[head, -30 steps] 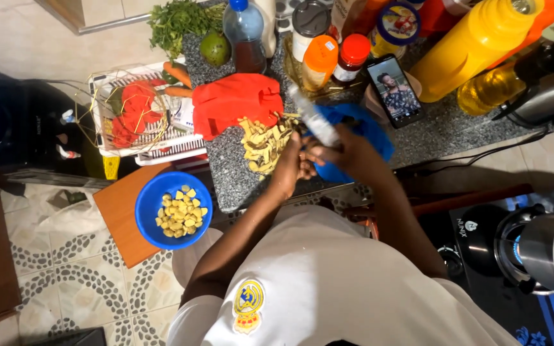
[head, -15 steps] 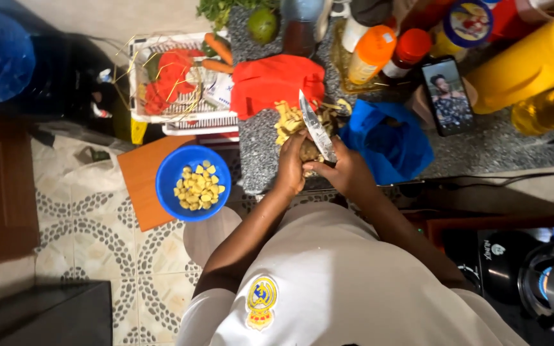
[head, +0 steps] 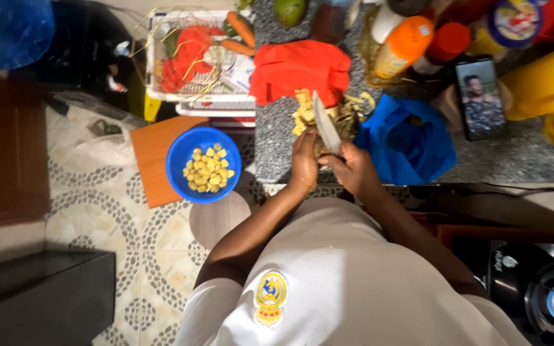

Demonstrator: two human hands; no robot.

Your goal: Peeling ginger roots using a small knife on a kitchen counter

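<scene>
Bowl (head: pixel 204 164) left of hands, bag (head: pixel 408 144) right

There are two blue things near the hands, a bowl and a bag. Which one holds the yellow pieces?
The round blue bowl beside the left hand holds them; the blue bag lies crumpled by the right hand.

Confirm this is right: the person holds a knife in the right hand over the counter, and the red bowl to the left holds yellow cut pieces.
One detail is wrong: the bowl is blue, not red, as the head view shows. The knife is in the right hand over the counter, and the bowl holds yellow cut pieces.
</scene>
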